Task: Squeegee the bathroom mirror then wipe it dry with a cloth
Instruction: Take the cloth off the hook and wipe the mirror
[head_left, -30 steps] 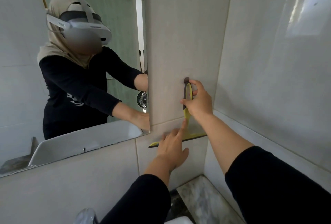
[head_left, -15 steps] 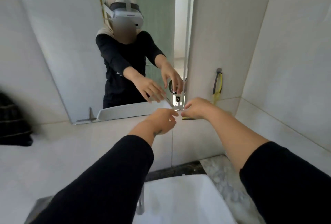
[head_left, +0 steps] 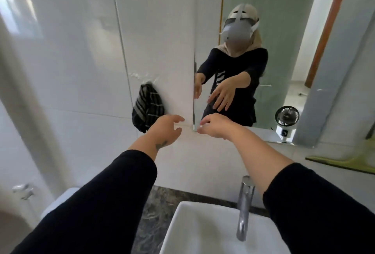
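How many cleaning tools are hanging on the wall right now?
2: the striped cloth hangs on the tiles left of the mirror; the yellow-green squeegee hangs right of it, partly cut off by the frame.

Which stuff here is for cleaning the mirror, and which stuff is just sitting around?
For the job:
- mirror
- striped cloth hanging on the wall
- yellow-green squeegee on the wall at right
- left hand and right hand, both empty

Just there:
- small fan
- tap
- sink
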`<action>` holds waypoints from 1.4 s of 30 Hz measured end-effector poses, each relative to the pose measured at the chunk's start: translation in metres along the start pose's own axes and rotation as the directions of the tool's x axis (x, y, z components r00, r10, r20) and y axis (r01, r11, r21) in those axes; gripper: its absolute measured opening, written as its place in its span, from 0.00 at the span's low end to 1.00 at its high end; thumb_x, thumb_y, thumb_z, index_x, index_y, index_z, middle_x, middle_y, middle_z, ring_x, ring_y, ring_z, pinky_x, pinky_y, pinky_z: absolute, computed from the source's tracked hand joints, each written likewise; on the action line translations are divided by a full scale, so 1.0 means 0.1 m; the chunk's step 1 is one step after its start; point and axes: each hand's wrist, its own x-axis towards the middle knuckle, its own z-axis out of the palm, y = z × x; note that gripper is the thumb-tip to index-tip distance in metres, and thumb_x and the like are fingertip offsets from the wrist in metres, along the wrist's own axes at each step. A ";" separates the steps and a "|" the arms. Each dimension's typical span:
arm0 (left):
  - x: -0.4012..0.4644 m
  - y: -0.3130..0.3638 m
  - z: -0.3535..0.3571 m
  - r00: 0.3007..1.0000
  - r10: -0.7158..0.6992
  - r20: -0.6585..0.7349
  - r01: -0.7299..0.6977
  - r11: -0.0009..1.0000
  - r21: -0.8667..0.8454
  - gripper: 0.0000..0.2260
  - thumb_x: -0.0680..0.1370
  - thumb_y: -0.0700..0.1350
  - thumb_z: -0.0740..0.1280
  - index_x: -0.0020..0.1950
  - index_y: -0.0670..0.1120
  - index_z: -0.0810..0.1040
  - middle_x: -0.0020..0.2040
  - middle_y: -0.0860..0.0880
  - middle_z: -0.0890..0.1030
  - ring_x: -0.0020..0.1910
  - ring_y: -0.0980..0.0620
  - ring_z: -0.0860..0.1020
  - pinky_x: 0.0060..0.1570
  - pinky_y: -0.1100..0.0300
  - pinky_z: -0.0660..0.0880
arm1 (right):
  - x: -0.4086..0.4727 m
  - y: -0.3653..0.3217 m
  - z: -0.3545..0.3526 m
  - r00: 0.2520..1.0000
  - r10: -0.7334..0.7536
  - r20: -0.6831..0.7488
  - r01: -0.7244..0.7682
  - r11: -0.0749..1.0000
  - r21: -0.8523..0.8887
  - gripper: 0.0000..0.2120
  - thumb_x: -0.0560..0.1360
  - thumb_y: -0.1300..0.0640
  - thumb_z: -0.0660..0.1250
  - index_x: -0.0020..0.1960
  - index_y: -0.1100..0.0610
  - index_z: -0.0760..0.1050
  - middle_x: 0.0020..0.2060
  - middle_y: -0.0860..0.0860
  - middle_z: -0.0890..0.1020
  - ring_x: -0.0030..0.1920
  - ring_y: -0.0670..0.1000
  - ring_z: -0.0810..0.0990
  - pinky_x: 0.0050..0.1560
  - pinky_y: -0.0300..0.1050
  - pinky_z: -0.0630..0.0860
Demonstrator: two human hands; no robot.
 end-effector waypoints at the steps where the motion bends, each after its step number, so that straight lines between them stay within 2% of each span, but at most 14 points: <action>1: 0.01 -0.13 -0.09 0.999 -0.011 -0.051 0.012 1.000 0.016 0.17 0.77 0.42 0.64 0.67 0.49 0.73 0.65 0.46 0.74 0.60 0.47 0.75 0.61 0.56 0.71 | 0.09 -0.12 0.06 0.999 -0.037 -0.009 0.037 0.999 0.040 0.22 0.77 0.50 0.65 0.69 0.54 0.70 0.67 0.53 0.73 0.65 0.55 0.72 0.58 0.43 0.69; 6: 0.15 -0.69 -0.39 0.965 -0.095 -0.243 0.091 0.995 -0.029 0.22 0.77 0.42 0.63 0.71 0.53 0.68 0.69 0.47 0.67 0.63 0.44 0.72 0.60 0.47 0.73 | 0.62 -0.65 0.35 0.972 -0.214 -0.101 0.229 0.957 0.180 0.24 0.78 0.52 0.63 0.74 0.48 0.64 0.70 0.56 0.69 0.69 0.55 0.68 0.63 0.44 0.67; 9: 0.33 -0.96 -0.47 0.940 -0.132 -0.316 0.112 0.991 -0.080 0.25 0.77 0.42 0.64 0.73 0.55 0.64 0.70 0.46 0.65 0.67 0.44 0.67 0.62 0.51 0.70 | 0.97 -0.89 0.46 0.957 -0.255 -0.139 0.278 0.943 0.184 0.26 0.79 0.50 0.60 0.75 0.44 0.58 0.70 0.58 0.65 0.68 0.58 0.69 0.65 0.47 0.66; 13: 0.57 -1.16 -0.46 0.928 -0.164 -0.336 0.122 0.982 -0.142 0.27 0.78 0.45 0.64 0.75 0.58 0.59 0.71 0.46 0.64 0.70 0.45 0.65 0.63 0.50 0.68 | 1.35 -1.05 0.63 0.957 -0.232 -0.177 0.265 0.944 0.195 0.28 0.80 0.49 0.56 0.76 0.38 0.49 0.70 0.58 0.64 0.67 0.60 0.69 0.68 0.53 0.67; 18: 0.79 -1.21 -0.33 0.947 -0.129 -0.295 0.044 0.960 -0.278 0.32 0.77 0.42 0.64 0.76 0.61 0.55 0.63 0.47 0.73 0.60 0.48 0.74 0.54 0.57 0.70 | 1.66 -1.01 0.87 0.951 -0.230 -0.209 0.276 0.932 0.233 0.27 0.81 0.51 0.52 0.75 0.36 0.44 0.68 0.59 0.65 0.65 0.60 0.70 0.67 0.54 0.68; 21: 0.79 -1.18 -0.29 0.931 -0.125 -0.342 -0.006 0.934 -0.358 0.33 0.75 0.37 0.64 0.74 0.62 0.59 0.62 0.50 0.77 0.59 0.47 0.77 0.58 0.52 0.75 | 1.68 -0.98 0.92 0.927 -0.283 -0.247 0.352 0.883 0.311 0.27 0.82 0.55 0.52 0.76 0.39 0.46 0.67 0.57 0.64 0.65 0.58 0.69 0.67 0.49 0.65; 25: 0.71 -1.01 -0.43 0.928 -0.089 -0.361 -0.109 0.863 -0.493 0.31 0.75 0.34 0.64 0.72 0.61 0.64 0.58 0.52 0.79 0.50 0.48 0.81 0.54 0.51 0.79 | 1.53 -0.99 0.73 0.860 -0.365 -0.358 0.489 0.792 0.367 0.26 0.82 0.58 0.54 0.76 0.42 0.52 0.63 0.56 0.67 0.64 0.54 0.69 0.66 0.43 0.63; 28: 0.63 -0.70 -0.66 0.923 -0.039 -0.382 -0.196 0.807 -0.557 0.30 0.76 0.34 0.64 0.72 0.59 0.65 0.54 0.53 0.80 0.46 0.50 0.83 0.46 0.61 0.80 | 1.30 -1.02 0.38 0.771 -0.421 -0.478 0.605 0.721 0.339 0.25 0.81 0.59 0.57 0.75 0.43 0.57 0.52 0.54 0.69 0.53 0.47 0.73 0.59 0.34 0.65; 31: 0.58 -0.26 -0.87 0.909 0.055 -0.413 -0.303 0.767 -0.565 0.30 0.76 0.33 0.64 0.72 0.58 0.65 0.56 0.51 0.79 0.48 0.49 0.83 0.48 0.58 0.81 | 1.08 -1.02 -0.02 0.680 -0.422 -0.599 0.677 0.676 0.292 0.25 0.81 0.59 0.58 0.75 0.44 0.57 0.49 0.52 0.64 0.43 0.40 0.69 0.52 0.22 0.64; 33: 0.57 0.05 -0.96 0.901 0.117 -0.418 -0.356 0.748 -0.560 0.30 0.76 0.32 0.64 0.73 0.57 0.65 0.59 0.49 0.79 0.49 0.48 0.83 0.49 0.54 0.81 | 0.93 -1.01 -0.27 0.658 -0.404 -0.635 0.697 0.645 0.312 0.26 0.81 0.58 0.57 0.76 0.44 0.54 0.55 0.51 0.65 0.48 0.35 0.68 0.54 0.18 0.60; 35: 0.56 0.34 -1.04 0.885 0.181 -0.430 -0.408 0.745 -0.527 0.30 0.76 0.33 0.64 0.73 0.57 0.65 0.61 0.50 0.79 0.48 0.50 0.83 0.50 0.53 0.81 | 0.76 -0.97 -0.51 0.655 -0.399 -0.642 0.721 0.583 0.373 0.26 0.82 0.58 0.56 0.76 0.43 0.53 0.63 0.45 0.66 0.58 0.34 0.67 0.60 0.22 0.59; 38: 0.56 0.74 -1.17 0.841 0.274 -0.467 -0.482 0.770 -0.417 0.28 0.76 0.35 0.65 0.72 0.56 0.66 0.59 0.51 0.79 0.50 0.56 0.80 0.54 0.56 0.79 | 0.53 -0.89 -0.85 0.596 -0.345 -0.725 0.754 0.551 0.358 0.26 0.81 0.62 0.58 0.76 0.47 0.58 0.65 0.39 0.65 0.61 0.31 0.63 0.54 0.16 0.61; 40: 0.59 0.97 -1.26 0.811 0.315 -0.493 -0.509 0.795 -0.331 0.27 0.77 0.40 0.66 0.72 0.57 0.65 0.59 0.50 0.78 0.53 0.55 0.78 0.53 0.59 0.78 | 0.42 -0.86 -1.09 0.561 -0.292 -0.775 0.763 0.545 0.348 0.25 0.80 0.62 0.59 0.75 0.46 0.60 0.68 0.43 0.68 0.64 0.36 0.66 0.61 0.23 0.65; 42: 0.64 1.17 -1.36 0.788 0.321 -0.526 -0.517 0.808 -0.282 0.25 0.78 0.46 0.66 0.73 0.57 0.64 0.60 0.52 0.75 0.54 0.55 0.77 0.50 0.62 0.75 | 0.37 -0.85 -1.34 0.503 -0.251 -0.827 0.740 0.619 0.262 0.26 0.80 0.59 0.59 0.75 0.44 0.60 0.69 0.48 0.70 0.68 0.44 0.67 0.70 0.41 0.65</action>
